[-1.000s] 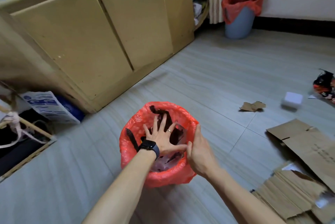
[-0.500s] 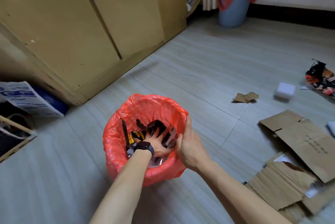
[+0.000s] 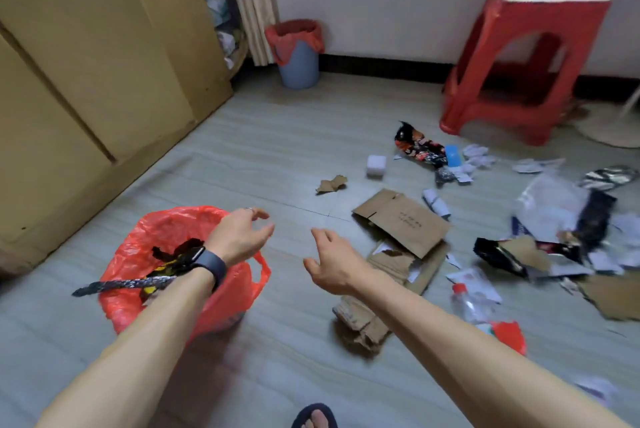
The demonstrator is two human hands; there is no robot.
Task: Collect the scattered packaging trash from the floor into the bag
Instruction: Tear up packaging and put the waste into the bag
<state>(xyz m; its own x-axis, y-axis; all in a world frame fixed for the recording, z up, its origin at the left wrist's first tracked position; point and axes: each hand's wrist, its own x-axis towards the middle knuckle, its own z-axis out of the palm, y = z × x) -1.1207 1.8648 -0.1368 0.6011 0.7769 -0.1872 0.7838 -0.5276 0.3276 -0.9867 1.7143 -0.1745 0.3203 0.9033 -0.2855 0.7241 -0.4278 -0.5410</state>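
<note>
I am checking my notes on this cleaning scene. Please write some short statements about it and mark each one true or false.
1. Both hands are empty. True: the left hand and the right hand hold nothing.
2. The red bag is empty. False: dark wrappers sit inside it.
3. Flattened cardboard lies on the floor right of the bag. True.
4. The red stool lies tipped over. False: it stands upright by the wall.
5. The blue bin has a red liner. True.

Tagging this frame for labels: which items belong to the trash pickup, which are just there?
Job:
red bag
flattened cardboard
black snack wrapper
plastic bottle
white block

Just there:
red stool
blue bin
cardboard boxes
</note>
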